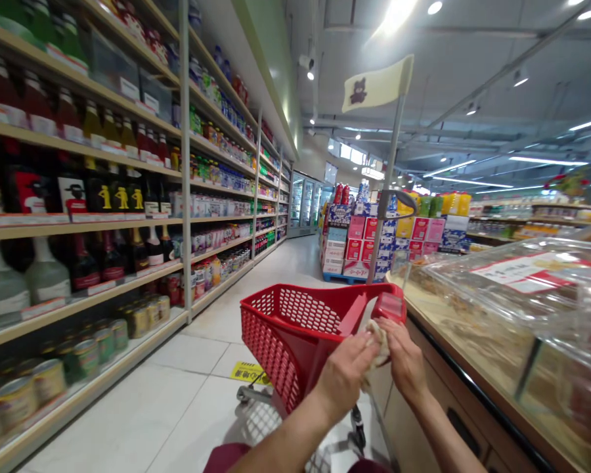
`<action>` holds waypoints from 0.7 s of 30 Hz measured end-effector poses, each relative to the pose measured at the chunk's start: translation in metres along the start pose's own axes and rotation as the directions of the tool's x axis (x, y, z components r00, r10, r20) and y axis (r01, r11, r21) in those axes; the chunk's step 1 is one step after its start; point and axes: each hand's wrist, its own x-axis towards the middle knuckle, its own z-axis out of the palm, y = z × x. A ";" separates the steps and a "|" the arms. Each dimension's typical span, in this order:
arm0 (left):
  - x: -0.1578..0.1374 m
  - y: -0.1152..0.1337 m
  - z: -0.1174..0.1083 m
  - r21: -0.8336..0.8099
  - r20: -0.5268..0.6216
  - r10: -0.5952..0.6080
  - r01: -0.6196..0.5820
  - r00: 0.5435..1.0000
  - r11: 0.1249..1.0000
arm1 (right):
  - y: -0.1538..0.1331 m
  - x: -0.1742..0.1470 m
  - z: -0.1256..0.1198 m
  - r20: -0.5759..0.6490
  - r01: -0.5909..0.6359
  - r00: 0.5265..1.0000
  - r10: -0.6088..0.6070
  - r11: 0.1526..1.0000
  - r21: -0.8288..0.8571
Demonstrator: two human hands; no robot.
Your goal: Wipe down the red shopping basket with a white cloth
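Note:
A red plastic shopping cart [288,355] stands in front of me, its basket pierced with holes. At the cart's near right corner, my left hand [345,366] is closed on a crumpled pale cloth [377,340]. My right hand [406,357] is closed on the cloth's other side, its fingers bent over it beside the red end piece [390,306] of the cart. Part of the cloth is hidden under my fingers. From that corner of the cart rises a grey pole [388,171] bearing a cream flag [378,84] with a dark bear on it.
Shelves of bottles [111,198] and cans line the left side. Close on the right is a wooden counter [436,351] with clear plastic covers [502,272]. Stacked boxed drinks [357,240] stand ahead. A yellow floor sticker [246,372] lies on the pale tiles [177,387].

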 end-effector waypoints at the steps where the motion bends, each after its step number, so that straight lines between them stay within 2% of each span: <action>1: -0.005 -0.006 0.000 0.038 -0.002 -0.020 0.021 1.000 0.999 | 0.003 0.000 -0.003 0.008 -0.006 1.000 0.006 1.000 0.013; 3: -0.018 -0.027 -0.003 0.116 -0.019 -0.157 0.158 0.987 0.981 | 0.005 0.001 -0.007 0.004 -0.020 1.000 0.020 0.999 0.035; 5: -0.028 -0.045 -0.006 0.166 -0.043 -0.314 0.316 0.949 0.934 | 0.006 0.002 -0.009 -0.042 -0.050 0.998 0.053 0.997 0.064; 6: -0.030 -0.049 -0.005 0.172 -0.049 -0.349 0.352 0.936 0.920 | 0.006 0.001 -0.009 -0.066 -0.066 0.995 0.071 0.995 0.080; 8: -0.027 -0.046 0.000 0.149 -0.040 -0.316 0.318 0.948 0.936 | 0.006 0.001 -0.009 -0.100 -0.084 0.990 0.094 0.991 0.102; 11: -0.020 -0.033 0.011 0.065 -0.006 -0.174 0.174 0.985 0.983 | 0.012 -0.002 -0.012 -0.102 -0.064 0.992 0.076 0.992 0.112; 13: -0.021 -0.035 0.008 0.001 -0.008 -0.206 0.206 0.979 0.979 | 0.019 -0.004 -0.017 -0.089 -0.041 0.995 0.051 0.993 0.107; 14: -0.024 -0.041 0.003 -0.032 -0.035 -0.285 0.284 0.958 0.958 | 0.023 -0.004 -0.021 -0.080 -0.038 0.996 0.046 0.994 0.098; 15: -0.027 -0.048 -0.005 -0.073 -0.077 -0.388 0.383 0.919 0.921 | 0.026 -0.003 -0.025 -0.074 -0.044 0.996 0.051 0.996 0.082; 17: -0.029 -0.059 -0.025 -0.189 -0.159 -0.573 0.545 0.804 0.817 | 0.027 0.000 -0.033 -0.051 -0.074 0.996 0.075 0.997 0.005; 18: -0.026 -0.060 -0.035 -0.258 -0.175 -0.623 0.575 0.762 0.776 | 0.024 0.003 -0.036 -0.053 -0.087 0.995 0.084 0.995 -0.053; 19: -0.020 -0.057 -0.043 -0.326 -0.170 -0.643 0.573 0.747 0.752 | 0.017 0.006 -0.037 -0.062 -0.095 0.994 0.089 0.990 -0.104; 21: 0.000 -0.040 -0.050 -0.434 -0.138 -0.629 0.524 0.765 0.732 | -0.007 0.011 -0.031 -0.081 -0.111 0.991 0.102 0.987 -0.114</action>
